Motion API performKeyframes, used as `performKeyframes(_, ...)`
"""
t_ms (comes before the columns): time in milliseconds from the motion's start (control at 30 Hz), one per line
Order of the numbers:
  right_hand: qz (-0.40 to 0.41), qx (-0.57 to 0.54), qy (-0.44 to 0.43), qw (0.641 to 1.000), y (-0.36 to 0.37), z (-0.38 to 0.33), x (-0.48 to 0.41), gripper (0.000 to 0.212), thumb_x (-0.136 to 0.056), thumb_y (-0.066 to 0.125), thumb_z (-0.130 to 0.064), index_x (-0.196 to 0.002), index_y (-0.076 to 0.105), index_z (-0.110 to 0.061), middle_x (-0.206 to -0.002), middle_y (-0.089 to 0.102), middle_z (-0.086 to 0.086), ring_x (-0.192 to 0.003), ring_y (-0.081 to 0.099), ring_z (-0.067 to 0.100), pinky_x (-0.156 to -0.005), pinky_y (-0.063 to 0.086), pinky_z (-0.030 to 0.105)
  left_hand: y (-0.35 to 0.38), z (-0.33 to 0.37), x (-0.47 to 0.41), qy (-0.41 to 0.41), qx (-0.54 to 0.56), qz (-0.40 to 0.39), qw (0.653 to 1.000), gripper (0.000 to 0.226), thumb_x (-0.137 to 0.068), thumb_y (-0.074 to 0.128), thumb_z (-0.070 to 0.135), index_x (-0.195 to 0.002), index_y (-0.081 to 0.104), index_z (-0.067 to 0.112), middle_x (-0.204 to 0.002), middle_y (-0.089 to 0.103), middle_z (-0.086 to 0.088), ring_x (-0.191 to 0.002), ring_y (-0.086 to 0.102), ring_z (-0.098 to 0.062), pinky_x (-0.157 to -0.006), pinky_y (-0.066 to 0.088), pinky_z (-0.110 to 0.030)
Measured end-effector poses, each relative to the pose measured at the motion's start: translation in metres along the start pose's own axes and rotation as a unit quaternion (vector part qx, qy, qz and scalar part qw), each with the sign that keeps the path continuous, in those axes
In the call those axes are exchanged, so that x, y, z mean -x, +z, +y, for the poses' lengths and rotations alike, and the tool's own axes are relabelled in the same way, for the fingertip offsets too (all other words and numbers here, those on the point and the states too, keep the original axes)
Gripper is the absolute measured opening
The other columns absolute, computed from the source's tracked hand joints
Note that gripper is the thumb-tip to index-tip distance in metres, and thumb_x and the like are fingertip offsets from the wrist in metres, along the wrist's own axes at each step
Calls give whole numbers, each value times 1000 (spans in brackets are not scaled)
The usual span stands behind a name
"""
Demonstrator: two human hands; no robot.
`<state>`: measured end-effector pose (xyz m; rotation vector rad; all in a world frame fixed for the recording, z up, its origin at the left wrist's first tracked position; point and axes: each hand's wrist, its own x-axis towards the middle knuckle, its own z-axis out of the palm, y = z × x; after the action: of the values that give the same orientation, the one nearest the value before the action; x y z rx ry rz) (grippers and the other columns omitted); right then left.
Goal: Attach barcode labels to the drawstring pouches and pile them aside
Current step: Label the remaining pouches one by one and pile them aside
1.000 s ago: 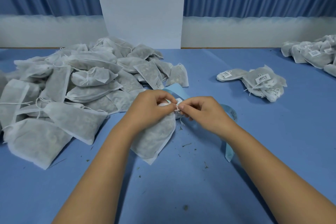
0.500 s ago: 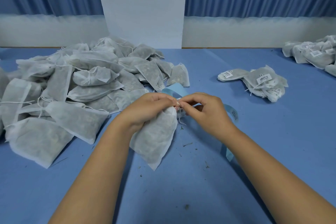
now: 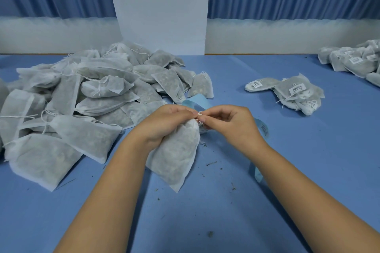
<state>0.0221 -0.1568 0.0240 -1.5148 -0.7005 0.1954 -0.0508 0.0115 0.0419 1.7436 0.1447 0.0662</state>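
The left grip [image 3: 164,123] is curled round the gathered neck of one pouch [image 3: 176,156], thumb and forefinger pinching the top. The filled body hangs below the wrist, its lower corner apparently resting on the desk [image 3: 205,217]. That hold keeps the neck steady and turned toward the right grip [image 3: 232,125].

The right grip meets it fingertip to fingertip, pinching a small white piece at the neck. This is most likely the label [image 3: 200,123], whose printed part shows just under the fingertips; whether the drawstring is caught in the pinch too is too small to tell. I judge the label is being fixed at the neck and is not yet pressed home.

A pale blue strip [image 3: 262,129], probably label backing, loops behind both grips and trails past the right wrist, handy for the next label. The unlabelled heap [image 3: 92,98] lies left of the left grip. The labelled pile [image 3: 294,92] lies well beyond the right grip, likely where this pouch belongs once finished.
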Motion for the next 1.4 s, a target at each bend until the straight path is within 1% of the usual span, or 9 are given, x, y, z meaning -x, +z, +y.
performKeyframes(67,-5,-37,32,999,-1,0,-1,6,-81,76,-5,-83,77,-11,-83,76,7,-77,72,16,-78,58,24,0,0,0,-5,-11,13,1000,17,-93,66,30,-89,78,19,-94,75,2,-94,63,-6,-87,44,-19)
performKeyframes(200,8,-80,67,995,-2,0,-2,7,-85,72,-5,-82,75,-10,-80,75,10,-71,70,14,-72,56,20,2,2,0,1,-87,17,996,27,-77,81,47,-79,68,23,-64,59,14,-57,51,2,-56,38,-9)
performKeyframes(367,13,-77,70,995,-3,-1,-2,7,-87,70,-4,-83,74,-8,-85,75,15,-75,71,17,-73,57,22,7,-2,-1,19,-139,20,990,23,-78,83,35,-96,73,26,-93,74,11,-88,69,-3,-83,48,-21)
performKeyframes(467,22,-75,72,994,-2,-2,-2,8,-88,69,-3,-83,73,-7,-81,75,12,-71,69,15,-74,58,23,10,-1,0,38,-167,31,985,12,-83,78,36,-87,77,24,-93,75,4,-94,68,-12,-89,49,-30)
performKeyframes(700,65,-128,129,981,-4,-5,-7,15,-96,56,-6,-83,63,-8,-72,67,1,-69,64,9,-67,55,21,11,1,1,68,-172,20,983,23,-98,61,20,-85,75,7,-64,69,14,-45,47,8,-50,33,-3)
performKeyframes(867,59,-265,201,941,-9,-7,-9,28,-96,55,-7,-71,66,-10,-72,69,4,-67,67,12,-63,56,26,19,2,2,99,-194,-1,976,25,-100,54,17,-78,66,17,-60,63,13,-59,53,2,-62,39,-9)
performKeyframes(1167,86,-227,209,947,-11,-7,-11,23,-99,53,-9,-79,63,-9,-67,64,-2,-63,64,7,-53,51,20,19,0,-1,101,-197,0,975,26,-99,57,21,-75,66,24,-61,59,16,-56,50,3,-58,39,-10)
performKeyframes(1300,118,-247,191,943,-15,-10,-13,23,-99,52,-9,-79,61,-8,-71,60,0,-65,61,8,-56,52,20,9,-5,-3,35,-181,10,983,25,-92,64,44,-92,71,20,-82,68,1,-69,55,-5,-72,44,-23)
performKeyframes(1400,116,-218,130,960,-14,-13,-11,22,-101,51,-12,-82,62,-10,-74,63,-2,-70,61,7,-61,53,20,-1,-7,-4,-6,-187,47,981,23,-87,72,38,-88,71,15,-76,66,3,-67,55,-7,-68,43,-22)
